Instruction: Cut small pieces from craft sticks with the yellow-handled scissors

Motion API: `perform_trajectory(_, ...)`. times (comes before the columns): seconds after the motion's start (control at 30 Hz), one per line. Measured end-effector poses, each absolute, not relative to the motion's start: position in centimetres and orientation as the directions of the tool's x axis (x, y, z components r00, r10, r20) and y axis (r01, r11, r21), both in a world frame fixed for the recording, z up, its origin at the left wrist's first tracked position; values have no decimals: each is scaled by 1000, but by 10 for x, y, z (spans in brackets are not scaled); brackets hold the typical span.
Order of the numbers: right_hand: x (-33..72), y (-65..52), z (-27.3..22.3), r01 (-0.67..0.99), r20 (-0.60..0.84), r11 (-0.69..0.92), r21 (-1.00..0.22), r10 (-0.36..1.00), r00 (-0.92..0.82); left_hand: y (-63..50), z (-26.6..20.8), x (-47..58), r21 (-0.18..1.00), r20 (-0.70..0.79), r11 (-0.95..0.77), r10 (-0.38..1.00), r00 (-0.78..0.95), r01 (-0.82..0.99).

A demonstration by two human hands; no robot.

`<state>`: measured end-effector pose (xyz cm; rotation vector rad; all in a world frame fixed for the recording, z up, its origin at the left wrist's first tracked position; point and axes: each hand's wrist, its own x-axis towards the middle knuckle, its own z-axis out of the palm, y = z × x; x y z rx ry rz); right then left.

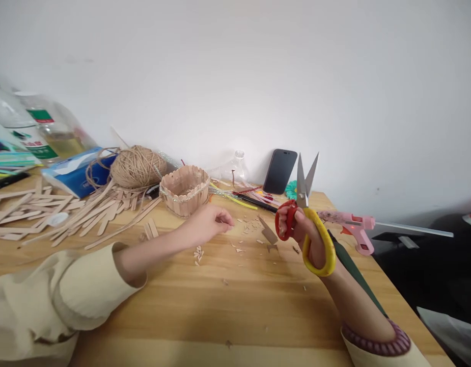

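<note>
My right hand (298, 229) grips a pair of scissors (318, 247) with one red and one yellow handle loop. The parted blades point up, above the table's right side. My left hand (208, 224) is closed, thumb and fingers curled together over the middle of the table; whatever they may pinch is too small to make out. Just behind it stands a small basket (184, 201) made of wooden stick pieces, with a glittery band round it. Small wooden offcuts (198, 254) lie in front of the left hand, and more scraps (250, 225) are strewn between both hands.
Wooden craft sticks (40, 214), a twine ball (138, 165), a blue pack (73, 176) and bottles (57, 135) crowd the left. A phone (280, 172) leans against the wall. A pink glue gun (353, 224) with a long glue stick lies by the right edge.
</note>
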<state>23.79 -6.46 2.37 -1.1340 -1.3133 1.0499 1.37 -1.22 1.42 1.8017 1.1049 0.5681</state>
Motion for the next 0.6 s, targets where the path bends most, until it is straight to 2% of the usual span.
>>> perform_trajectory(0.37, 236, -67, 14, -115, 82, 80, -990, 997, -13, -8, 12, 18, 778, -104, -326, 776, 622, 537)
perform_trajectory(0.6, 232, -69, 13, -114, 52, 48, -992, 998, -30, -9, 14, 17, 690, -46, -438, 767, 639, 576)
